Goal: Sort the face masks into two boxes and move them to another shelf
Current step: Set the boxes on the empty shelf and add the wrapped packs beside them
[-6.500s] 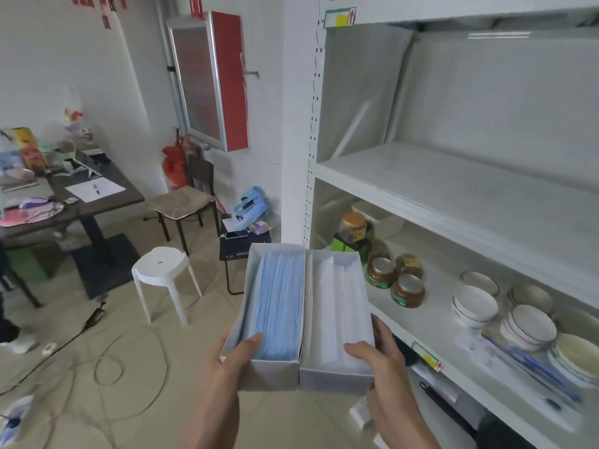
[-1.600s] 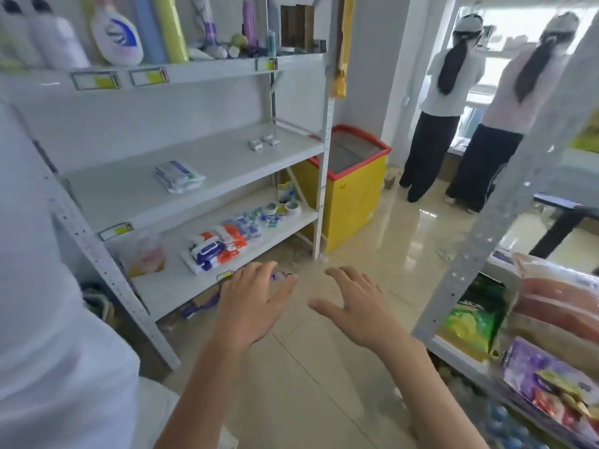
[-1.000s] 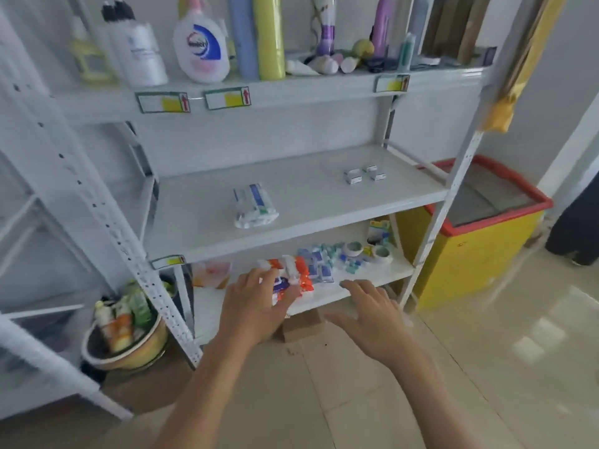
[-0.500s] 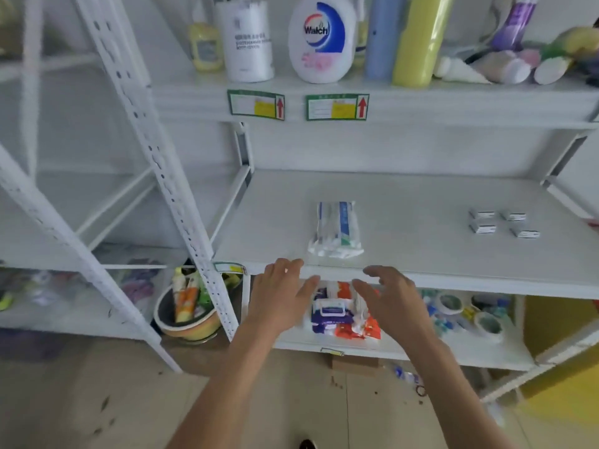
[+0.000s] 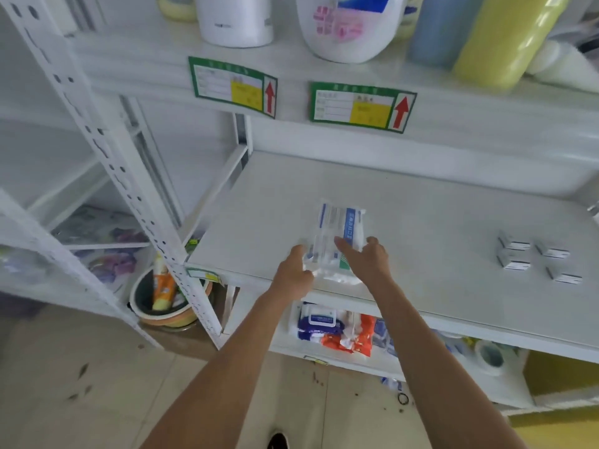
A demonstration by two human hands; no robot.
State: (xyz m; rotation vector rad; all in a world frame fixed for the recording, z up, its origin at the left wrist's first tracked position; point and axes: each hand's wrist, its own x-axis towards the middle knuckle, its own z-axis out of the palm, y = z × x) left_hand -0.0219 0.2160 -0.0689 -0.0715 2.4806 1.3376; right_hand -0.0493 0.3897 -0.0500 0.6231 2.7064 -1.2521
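One white metal shelf [image 5: 421,202], flat and smooth. Left hand [image 5: 293,273] grips the near left edge of one clear, crinkly plastic pack of masks [image 5: 337,234], blue-striped and oblong, lying near the shelf's front edge. Right hand [image 5: 368,264] grasps its near right side. At 3 o'clock of the pack, four small flat boxes [image 5: 534,262], well apart from it.

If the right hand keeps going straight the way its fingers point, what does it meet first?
The right hand already has its fingers on the near end of the clear mask packet on the middle shelf. Pushed straight on, it would press along that packet; beyond it looks like bare shelf to the back wall, though depth is unclear.
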